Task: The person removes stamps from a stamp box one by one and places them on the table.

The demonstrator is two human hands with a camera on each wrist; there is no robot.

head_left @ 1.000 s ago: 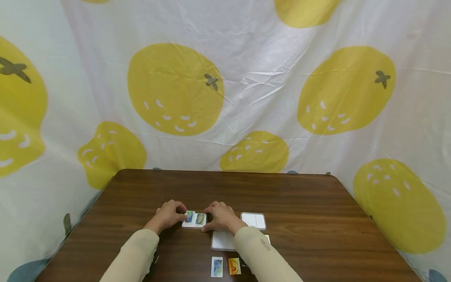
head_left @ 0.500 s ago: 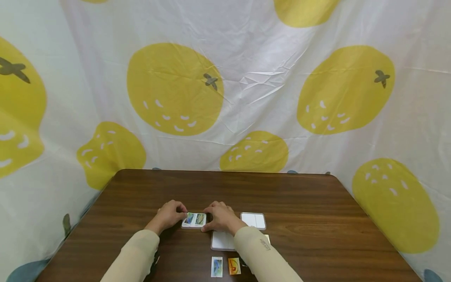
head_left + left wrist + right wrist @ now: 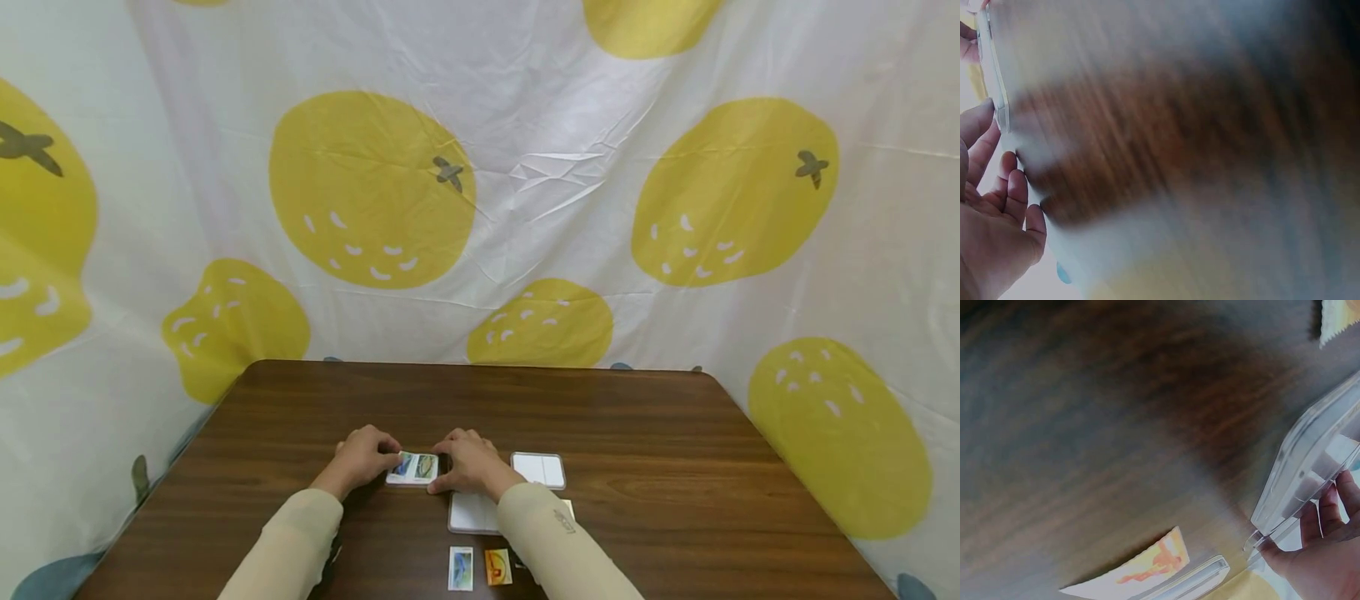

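A small clear plastic case (image 3: 410,482) lies on the table between both hands, with two picture stamps side by side in it. My left hand (image 3: 366,455) is at its left end, thumb and fingertip pinching the edge of the blue-and-green stamp (image 3: 402,464). Beside it sits a stamp with a rounded green-brown picture (image 3: 426,467). My right hand (image 3: 471,463) grips the case's right end, thumb at the near side and fingers at the far side. In the left wrist view, the left hand (image 3: 997,225) has its fingertips at the case's edge (image 3: 999,94).
A second clear case (image 3: 472,514) lies partly under the right forearm, a third case (image 3: 538,470) to its right. Nearer the person lie a blue stamp (image 3: 461,568) and an orange stamp (image 3: 498,567). Behind the wooden table (image 3: 637,433) hangs a fruit-patterned curtain (image 3: 555,100).
The blue-and-green stamp stuck up past the case's far edge one second ago and now sits lower, nearly level with its neighbour. The left hand has shifted very slightly; the right stays put.
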